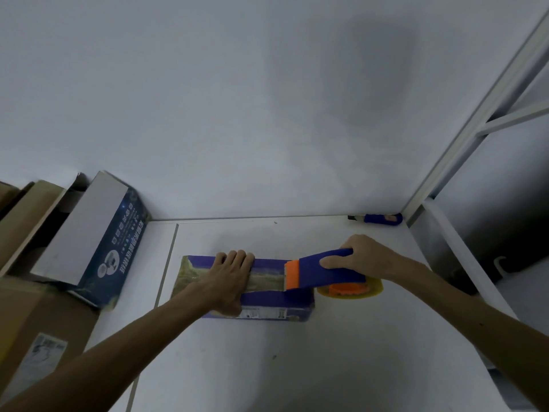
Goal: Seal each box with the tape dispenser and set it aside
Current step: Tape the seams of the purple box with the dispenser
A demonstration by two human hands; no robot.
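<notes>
White table (297, 352), white wall behind. Boxes on table: one, purple box (267, 301), under left hand (228, 278); fingers straight, lying flat on lid. Right hand (365, 258) curled round handle of blue tape dispenser (320, 270); orange blade end on box's right edge. Tape strip (267, 281) runs between hands. Second blue tool (380, 219) beyond right hand. Left of left hand: one blue printed carton (118, 248), Chinese writing illegible; brown carton (35, 307), label (44, 355) unreadable.
</notes>
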